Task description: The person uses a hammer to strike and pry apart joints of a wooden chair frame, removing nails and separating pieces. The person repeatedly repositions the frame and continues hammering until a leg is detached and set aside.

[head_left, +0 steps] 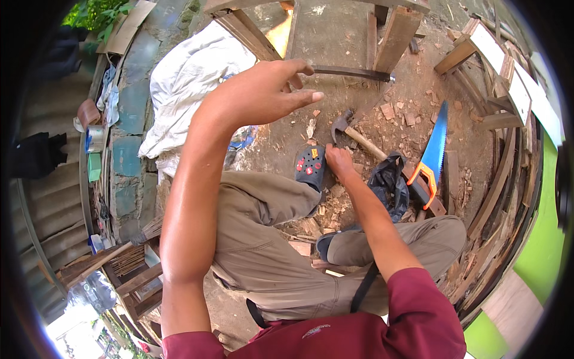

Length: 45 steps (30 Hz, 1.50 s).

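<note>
My left hand [272, 90] is raised in front of me beside the wooden frame [397, 39], near the end of its dark lower rail [353, 72]. Its thumb stretches out and the fingers are apart; whether they touch the rail I cannot tell. Low by my dark clog [310, 167], my right hand [339, 163] has its fingers closed toward the ground, and anything in them is hidden. Just beyond it lies a claw hammer [365, 142] with a wooden handle. A handsaw [435, 152] with blue blade and orange-edged handle leans to the right.
A black plastic bag [388, 184] lies between my right forearm and the saw. White cloth [191, 78] is heaped at the far left. Wood chips [388, 111] litter the ground. Timber strips [496, 191] are stacked along the right, below another wooden frame [490, 78].
</note>
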Each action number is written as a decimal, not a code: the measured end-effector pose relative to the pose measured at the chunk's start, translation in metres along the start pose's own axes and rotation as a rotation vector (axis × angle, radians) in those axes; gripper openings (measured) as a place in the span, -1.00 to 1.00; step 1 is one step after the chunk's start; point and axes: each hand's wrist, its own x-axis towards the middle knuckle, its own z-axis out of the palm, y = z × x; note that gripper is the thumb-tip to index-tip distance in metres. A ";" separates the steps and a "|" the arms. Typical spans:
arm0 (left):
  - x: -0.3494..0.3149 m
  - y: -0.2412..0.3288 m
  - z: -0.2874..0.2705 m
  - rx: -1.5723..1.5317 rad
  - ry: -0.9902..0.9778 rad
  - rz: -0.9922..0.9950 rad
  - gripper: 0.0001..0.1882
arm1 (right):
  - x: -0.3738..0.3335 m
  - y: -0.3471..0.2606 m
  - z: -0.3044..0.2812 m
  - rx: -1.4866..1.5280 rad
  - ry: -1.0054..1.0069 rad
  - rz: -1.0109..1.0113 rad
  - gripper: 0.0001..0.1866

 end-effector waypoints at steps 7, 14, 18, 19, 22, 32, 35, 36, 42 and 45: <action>0.031 0.002 0.024 0.073 -0.078 0.155 -0.59 | -0.016 -0.023 -0.176 1.145 -0.247 0.126 -0.74; 0.045 0.070 0.069 0.262 -0.500 0.368 -0.70 | -0.099 0.017 -0.309 1.439 -0.138 0.178 -0.75; 0.051 0.089 0.071 -0.127 -0.605 0.341 -0.77 | -0.140 0.033 -0.329 1.579 0.054 0.260 -0.77; 0.058 0.092 0.072 -0.106 -0.604 0.356 -0.78 | -0.144 0.043 -0.322 1.481 0.294 0.330 -0.77; 0.068 0.110 0.067 0.016 -0.526 0.442 -0.79 | -0.153 0.115 -0.268 1.256 0.632 0.730 -0.67; 0.083 0.102 0.047 -0.071 -0.189 0.488 -0.69 | -0.173 0.152 -0.125 0.318 -0.016 0.754 -0.54; 0.077 0.094 0.033 -0.218 -0.186 0.487 -0.68 | -0.149 0.121 -0.135 0.380 -0.148 0.583 -0.53; 0.071 0.089 0.027 -0.227 -0.185 0.471 -0.70 | -0.137 0.101 -0.141 0.628 -0.210 0.595 -0.58; 0.047 0.067 0.002 -0.322 -0.148 0.334 -0.75 | -0.085 0.073 -0.114 0.411 0.247 0.347 -0.73; 0.036 0.061 -0.004 -0.315 -0.084 0.266 -0.76 | -0.058 0.079 -0.090 0.158 0.378 0.258 -0.69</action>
